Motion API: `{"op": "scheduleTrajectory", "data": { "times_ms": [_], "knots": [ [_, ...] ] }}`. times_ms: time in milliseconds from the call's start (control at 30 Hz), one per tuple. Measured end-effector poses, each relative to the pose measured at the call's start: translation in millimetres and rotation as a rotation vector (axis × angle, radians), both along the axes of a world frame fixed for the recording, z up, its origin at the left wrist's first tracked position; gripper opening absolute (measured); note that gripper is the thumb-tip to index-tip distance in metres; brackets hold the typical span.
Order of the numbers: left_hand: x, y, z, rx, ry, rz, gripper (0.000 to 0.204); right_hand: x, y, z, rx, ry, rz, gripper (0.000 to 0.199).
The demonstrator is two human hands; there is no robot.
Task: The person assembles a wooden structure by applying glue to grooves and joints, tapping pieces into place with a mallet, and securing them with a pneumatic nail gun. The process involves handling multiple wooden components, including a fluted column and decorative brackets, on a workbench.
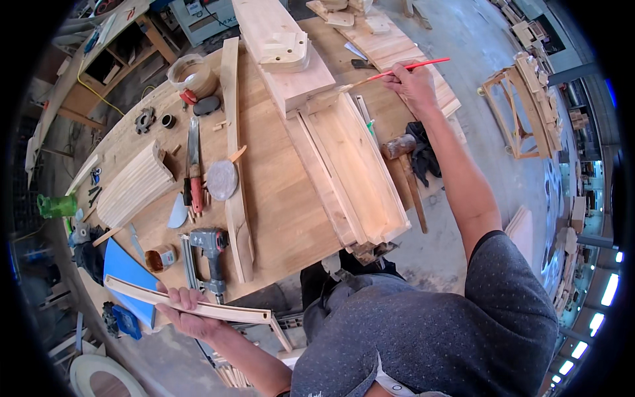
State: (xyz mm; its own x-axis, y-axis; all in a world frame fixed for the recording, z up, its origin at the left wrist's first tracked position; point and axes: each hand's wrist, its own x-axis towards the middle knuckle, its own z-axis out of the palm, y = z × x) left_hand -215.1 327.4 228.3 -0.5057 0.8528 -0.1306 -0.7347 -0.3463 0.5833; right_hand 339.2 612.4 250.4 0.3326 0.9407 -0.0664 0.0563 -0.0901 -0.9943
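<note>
My left hand (184,309) is wrapped around a narrow grooved wooden strip (241,313), held tilted off the table's near left edge. A second thin wooden piece (282,333) angles down from the strip's right end. Between the fingers of my right hand (417,87) is a slim red-handled brush (428,63). Its bristles point left, at the far end of a long open wooden trough (360,169); I cannot tell whether they touch the wood. A thick wooden beam (278,40) meets that end, with shaped wooden pieces (284,49) stacked on it.
A nail gun (211,255), a brown jar (161,258), a round disc (222,180), a long wooden piece (233,132) and a bucket (192,74) stand on the wooden table (284,218). A mallet (399,147) and dark cloth (424,155) lie right of the trough.
</note>
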Motion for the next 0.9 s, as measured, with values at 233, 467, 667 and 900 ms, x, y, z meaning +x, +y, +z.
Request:
{"op": "scheduleTrajectory", "data": {
  "times_ms": [233,467,667,900],
  "knots": [
    [23,10,7,-0.029,-0.013,-0.018,0.047,15,17,3,0.032,0.041,0.126,0.022],
    [42,14,13,-0.066,0.025,-0.022,0.048,22,51,5,-0.122,-0.09,0.28,0.027],
    [43,13,15,-0.049,-0.014,-0.054,0.048,23,62,33,-0.05,-0.21,0.513,0.027],
    [41,26,25,-0.001,-0.025,-0.118,0.047,15,-40,90,0.108,-0.282,0.242,0.022]
  ]
}}
